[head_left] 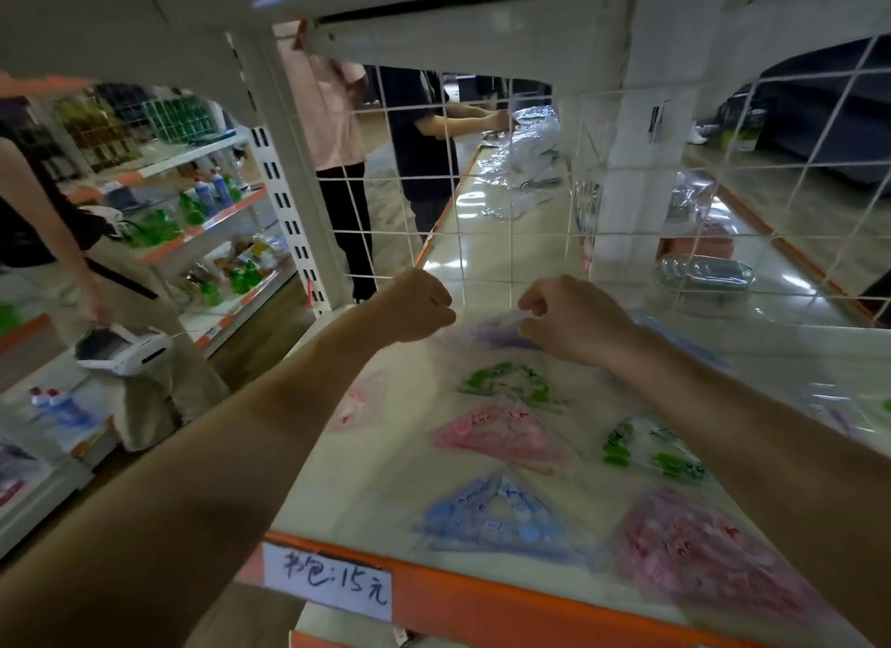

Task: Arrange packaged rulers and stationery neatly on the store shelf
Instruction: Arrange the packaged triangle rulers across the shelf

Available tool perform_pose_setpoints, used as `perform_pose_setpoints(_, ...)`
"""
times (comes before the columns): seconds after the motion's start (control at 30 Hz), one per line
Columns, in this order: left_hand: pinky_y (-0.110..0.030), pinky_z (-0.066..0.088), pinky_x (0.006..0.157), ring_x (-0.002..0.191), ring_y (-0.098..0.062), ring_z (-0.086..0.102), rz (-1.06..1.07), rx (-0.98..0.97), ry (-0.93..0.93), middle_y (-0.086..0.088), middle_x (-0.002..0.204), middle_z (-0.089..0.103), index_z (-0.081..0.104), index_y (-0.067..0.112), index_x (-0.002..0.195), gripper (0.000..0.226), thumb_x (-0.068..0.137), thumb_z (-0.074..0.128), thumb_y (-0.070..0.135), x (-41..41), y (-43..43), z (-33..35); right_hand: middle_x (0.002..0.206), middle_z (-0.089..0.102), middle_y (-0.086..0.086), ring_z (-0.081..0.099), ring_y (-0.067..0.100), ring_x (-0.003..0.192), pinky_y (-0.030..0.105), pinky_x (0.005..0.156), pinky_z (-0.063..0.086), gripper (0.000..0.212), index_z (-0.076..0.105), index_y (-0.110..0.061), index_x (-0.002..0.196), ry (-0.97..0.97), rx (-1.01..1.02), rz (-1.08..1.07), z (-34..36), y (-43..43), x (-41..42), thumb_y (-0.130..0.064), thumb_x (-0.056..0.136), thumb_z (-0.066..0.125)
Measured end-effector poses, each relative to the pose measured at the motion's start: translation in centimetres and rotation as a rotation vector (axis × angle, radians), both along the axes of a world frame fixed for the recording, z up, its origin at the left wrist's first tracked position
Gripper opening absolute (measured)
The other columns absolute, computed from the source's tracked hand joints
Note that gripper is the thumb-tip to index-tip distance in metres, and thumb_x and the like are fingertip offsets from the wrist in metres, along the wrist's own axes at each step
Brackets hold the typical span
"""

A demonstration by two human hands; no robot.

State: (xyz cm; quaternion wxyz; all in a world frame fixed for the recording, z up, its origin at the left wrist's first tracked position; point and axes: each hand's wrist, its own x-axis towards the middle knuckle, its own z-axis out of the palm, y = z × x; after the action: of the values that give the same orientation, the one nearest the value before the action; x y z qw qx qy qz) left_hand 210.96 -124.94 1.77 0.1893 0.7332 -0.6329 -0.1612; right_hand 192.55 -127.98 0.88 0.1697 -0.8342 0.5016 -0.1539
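Several clear packets of triangular rulers lie on the cream shelf [410,498]: a purple packet [487,335] at the back, a green one [506,382], a pink one [501,433], a blue one [496,512] near the front, and a dark pink one [689,546] at the front right. Both arms reach to the back of the shelf. My left hand [417,305] is curled and pinches the purple packet's left edge. My right hand [569,317] pinches its right edge. The picture is blurred.
A white wire grid [482,175] closes the shelf's back. An orange front rail carries a handwritten price tag [328,582]. Another green packet [651,452] and a faint pink one [359,401] lie beside the column. People stand in the aisle at the left and behind the grid.
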Motion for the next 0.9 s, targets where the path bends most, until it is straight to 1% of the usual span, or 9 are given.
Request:
perform_pose_setpoints(0.07,-0.021,0.039,0.062,0.084,-0.016,0.047,0.006,0.092,-0.04,-0.005,0.089,0.049,0.056,0.017,0.081,0.009,0.087,0.061,0.013,1.5,1.2,0.7,0.125,0.059,0.003,0.055,0.021,0.114,0.031,0.095,0.043,0.037,0.06,-0.016,0.123,-0.025,0.053,0.085,0.7,1.5,1.8,-0.025,0.087,0.062)
perform_pose_setpoints(0.13,-0.016,0.04,0.068,0.092,-0.013,0.049,0.02,0.234,-0.133,0.001,0.098,0.053,0.054,0.026,0.081,0.012,0.09,0.06,0.021,2.9,2.8,1.2,0.125,0.06,0.001,0.056,0.018,0.113,0.03,0.097,0.044,0.033,0.062,-0.018,0.12,-0.032,0.075,0.181,1.1,3.4,3.9,-0.023,0.087,0.06)
perform_pose_setpoints(0.2,-0.017,0.042,0.071,0.093,-0.014,0.053,0.048,0.303,-0.177,0.0,0.102,0.057,0.064,0.02,0.092,0.006,0.09,0.06,0.024,4.2,4.4,1.2,0.127,0.058,-0.002,0.055,0.017,0.115,0.029,0.098,0.043,0.033,0.063,-0.021,0.12,-0.013,0.073,0.27,1.0,5.1,6.0,-0.025,0.088,0.059)
perform_pose_setpoints(0.27,-0.024,0.048,0.077,0.094,-0.019,0.06,0.093,0.338,-0.239,-0.006,0.108,0.064,0.066,0.008,0.111,0.031,0.088,0.064,0.028,5.3,5.9,0.7,0.13,0.056,-0.003,0.054,0.017,0.116,0.029,0.095,0.043,0.036,0.06,-0.023,0.124,0.047,0.061,0.331,0.6,6.4,7.8,-0.029,0.088,0.059)
perform_pose_setpoints(0.33,-0.027,0.049,0.07,0.084,-0.017,0.061,0.142,0.384,-0.27,-0.007,0.111,0.064,0.063,0.006,0.114,0.044,0.083,0.069,0.036,6.0,7.4,0.2,0.127,0.058,-0.001,0.055,0.02,0.114,0.031,0.092,0.044,0.038,0.06,-0.021,0.124,0.132,0.043,0.366,0.0,7.4,9.5,-0.035,0.088,0.06)
perform_pose_setpoints(0.47,-0.024,0.032,0.051,0.06,-0.008,0.046,0.204,0.458,-0.286,-0.002,0.079,0.06,0.064,0.008,0.085,0.043,0.076,0.072,0.049,5.9,9.0,-0.1,0.091,0.056,0.004,0.058,0.025,0.094,0.035,0.082,0.045,0.033,0.062,-0.017,0.1,0.218,0.061,0.444,-0.5,9.4,10.8,-0.047,0.09,0.054)
perform_pose_setpoints(0.57,-0.023,0.03,0.051,0.059,-0.008,0.047,0.195,0.459,-0.277,0.0,0.065,0.056,0.06,0.011,0.07,0.035,0.08,0.07,0.043,5.2,9.3,-0.1,0.084,0.051,0.002,0.053,0.022,0.084,0.036,0.083,0.044,0.039,0.059,-0.016,0.117,0.22,0.052,0.467,-0.4,10.5,10.6,-0.045,0.094,0.047)
perform_pose_setpoints(0.73,-0.021,0.041,0.057,0.067,-0.011,0.052,0.203,0.451,-0.17,-0.006,0.081,0.06,0.057,0.007,0.087,0.034,0.078,0.075,0.034,4.5,9.6,0.5,0.091,0.054,0.002,0.058,0.023,0.094,0.035,0.085,0.045,0.038,0.051,-0.016,0.127,0.246,0.053,0.468,-0.9,10.8,10.6,-0.038,0.097,0.045)
perform_pose_setpoints(0.9,-0.024,0.045,0.061,0.06,-0.014,0.05,0.248,0.481,-0.069,-0.005,0.07,0.056,0.055,0.01,0.073,0.034,0.076,0.076,0.036,4.7,9.4,0.4,0.115,0.06,0.007,0.058,0.026,0.104,0.035,0.087,0.046,0.041,0.046,-0.015,0.132,0.265,0.102,0.459,-1.2,10.5,10.8,-0.032,0.095,0.05)
